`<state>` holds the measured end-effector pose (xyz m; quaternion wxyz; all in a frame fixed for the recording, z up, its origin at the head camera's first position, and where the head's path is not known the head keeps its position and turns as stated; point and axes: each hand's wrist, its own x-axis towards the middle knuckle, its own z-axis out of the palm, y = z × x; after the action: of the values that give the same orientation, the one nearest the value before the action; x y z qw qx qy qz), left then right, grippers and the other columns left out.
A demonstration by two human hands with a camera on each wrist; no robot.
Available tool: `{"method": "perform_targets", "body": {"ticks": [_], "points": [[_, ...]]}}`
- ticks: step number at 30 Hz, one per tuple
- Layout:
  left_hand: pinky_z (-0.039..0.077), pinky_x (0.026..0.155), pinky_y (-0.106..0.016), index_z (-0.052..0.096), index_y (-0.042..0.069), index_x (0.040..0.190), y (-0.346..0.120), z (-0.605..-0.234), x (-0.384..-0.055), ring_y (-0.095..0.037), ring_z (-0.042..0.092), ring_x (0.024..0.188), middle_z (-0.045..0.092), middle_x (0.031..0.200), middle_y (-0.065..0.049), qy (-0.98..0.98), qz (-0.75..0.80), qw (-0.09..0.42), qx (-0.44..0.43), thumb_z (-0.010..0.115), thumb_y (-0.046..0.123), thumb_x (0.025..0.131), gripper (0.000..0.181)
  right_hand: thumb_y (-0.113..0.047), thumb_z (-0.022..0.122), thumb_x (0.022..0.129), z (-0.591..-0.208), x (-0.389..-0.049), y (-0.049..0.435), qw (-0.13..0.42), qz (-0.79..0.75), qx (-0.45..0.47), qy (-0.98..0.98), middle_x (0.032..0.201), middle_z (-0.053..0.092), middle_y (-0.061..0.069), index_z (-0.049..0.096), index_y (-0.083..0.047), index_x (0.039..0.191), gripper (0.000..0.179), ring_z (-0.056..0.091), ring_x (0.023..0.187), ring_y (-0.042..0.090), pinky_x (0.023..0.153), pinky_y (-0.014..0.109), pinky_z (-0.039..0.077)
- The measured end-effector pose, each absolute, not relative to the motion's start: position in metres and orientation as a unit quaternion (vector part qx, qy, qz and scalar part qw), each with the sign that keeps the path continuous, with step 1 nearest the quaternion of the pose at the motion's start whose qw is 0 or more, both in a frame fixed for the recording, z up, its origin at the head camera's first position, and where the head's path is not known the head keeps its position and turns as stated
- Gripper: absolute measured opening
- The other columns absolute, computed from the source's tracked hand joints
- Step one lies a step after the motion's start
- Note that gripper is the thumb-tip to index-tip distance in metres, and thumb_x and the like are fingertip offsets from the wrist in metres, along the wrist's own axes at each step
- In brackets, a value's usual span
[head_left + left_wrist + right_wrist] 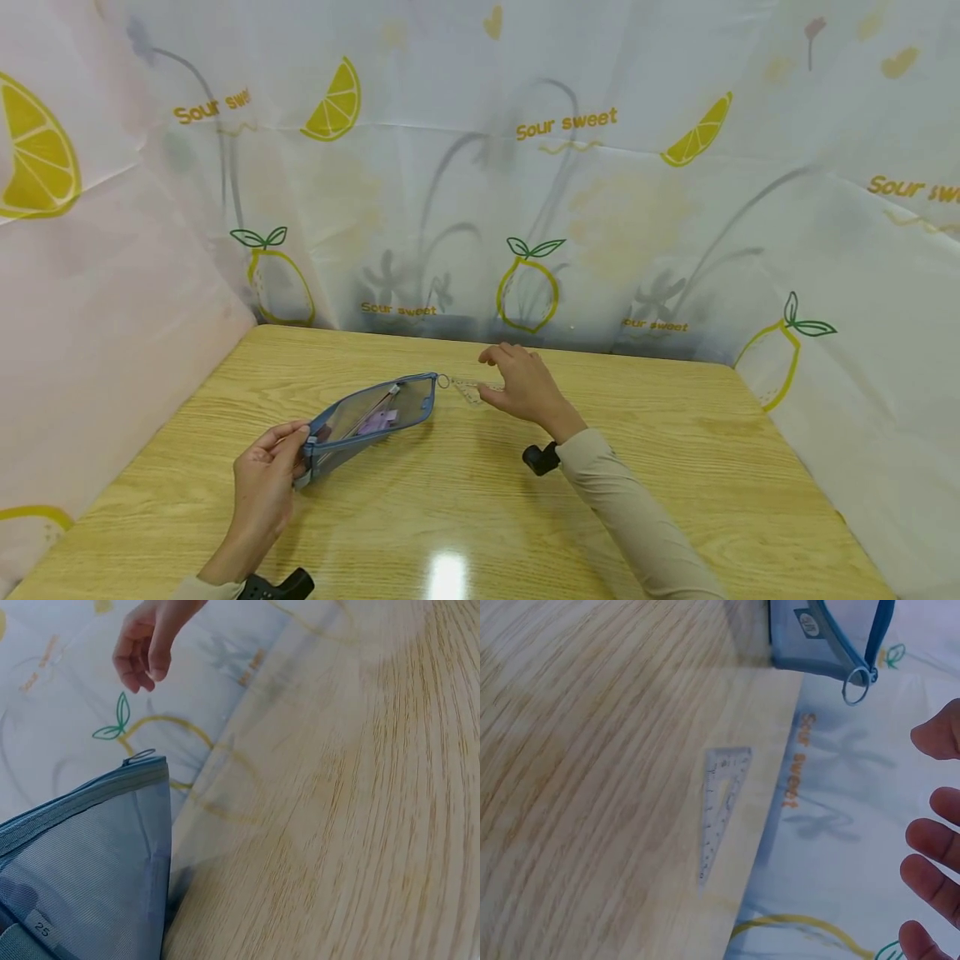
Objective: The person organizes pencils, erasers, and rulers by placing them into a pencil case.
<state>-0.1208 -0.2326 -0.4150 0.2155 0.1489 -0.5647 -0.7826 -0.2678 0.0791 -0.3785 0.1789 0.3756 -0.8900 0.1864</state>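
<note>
My left hand [262, 479] pinches the near left end of a blue mesh zip pouch [411, 406], thumb on top. The pouch's mouth is open. A thin stick with a pale end [393, 389] and a purple item [378, 422] lie inside. At its far corner hangs a zip pull ring [443, 381]. A clear triangular set square [718, 802] lies flat on the table, just beyond the pouch. My right hand [527, 386] hovers over the set square with fingers spread and loosely bent, holding nothing.
The wood-grain table [660, 492] reaches back to a hanging cloth [465, 208] with lemon prints, which also closes off both sides. A black wrist camera [540, 458] sits on the right wrist, and another [281, 586] on the left.
</note>
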Motion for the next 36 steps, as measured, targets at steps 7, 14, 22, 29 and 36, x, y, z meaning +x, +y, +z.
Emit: {"method": "perform_targets", "body": {"ticks": [7, 14, 22, 29, 36], "points": [[0.048, 0.050, -0.017, 0.072, 0.005, 0.089, -0.233, -0.416, -0.122, -0.005, 0.063, 0.061, 0.070, 0.074, 0.000, -0.564, -0.785, 0.209, 0.147, 0.063, 0.005, 0.095, 0.011, -0.024, 0.072, 0.087, -0.386, -0.271, 0.080, 0.157, 0.207, 0.361, -0.895, 0.106, 0.062, 0.008, 0.063, -0.005, 0.113, 0.034, 0.058, 0.098, 0.028, 0.077, 0.048, 0.047], [0.045, 0.048, -0.016, 0.072, 0.005, 0.088, -0.233, -0.417, -0.122, -0.003, 0.058, 0.057, 0.069, 0.071, 0.001, -0.566, -0.784, 0.209, 0.148, 0.063, 0.005, 0.095, 0.012, -0.025, 0.072, 0.088, -0.393, -0.275, 0.082, 0.140, 0.221, 0.353, -0.899, 0.109, 0.061, 0.008, 0.062, -0.006, 0.114, 0.034, 0.057, 0.102, 0.027, 0.080, 0.048, 0.046], [0.044, 0.047, -0.017, 0.072, 0.005, 0.087, -0.232, -0.417, -0.123, -0.004, 0.057, 0.058, 0.068, 0.070, 0.000, -0.565, -0.782, 0.210, 0.158, 0.062, 0.006, 0.095, 0.013, -0.025, 0.071, 0.088, -0.400, -0.278, 0.082, 0.117, 0.239, 0.335, -0.904, 0.111, 0.060, 0.008, 0.062, -0.007, 0.115, 0.033, 0.055, 0.104, 0.027, 0.082, 0.048, 0.045], [0.045, 0.047, -0.018, 0.072, 0.004, 0.088, -0.233, -0.418, -0.122, -0.005, 0.057, 0.057, 0.068, 0.069, -0.001, -0.565, -0.785, 0.212, 0.143, 0.063, 0.006, 0.095, 0.011, -0.023, 0.071, 0.088, -0.405, -0.280, 0.082, 0.101, 0.253, 0.327, -0.905, 0.111, 0.060, 0.011, 0.062, -0.007, 0.117, 0.034, 0.055, 0.103, 0.028, 0.084, 0.048, 0.045], [0.045, 0.047, -0.017, 0.072, 0.005, 0.088, -0.233, -0.418, -0.121, -0.004, 0.058, 0.057, 0.069, 0.069, 0.000, -0.562, -0.787, 0.210, 0.140, 0.063, 0.006, 0.095, 0.012, -0.021, 0.068, 0.088, -0.414, -0.284, 0.082, 0.073, 0.271, 0.318, -0.905, 0.114, 0.060, 0.015, 0.062, -0.004, 0.119, 0.035, 0.054, 0.103, 0.029, 0.084, 0.050, 0.044]]}}
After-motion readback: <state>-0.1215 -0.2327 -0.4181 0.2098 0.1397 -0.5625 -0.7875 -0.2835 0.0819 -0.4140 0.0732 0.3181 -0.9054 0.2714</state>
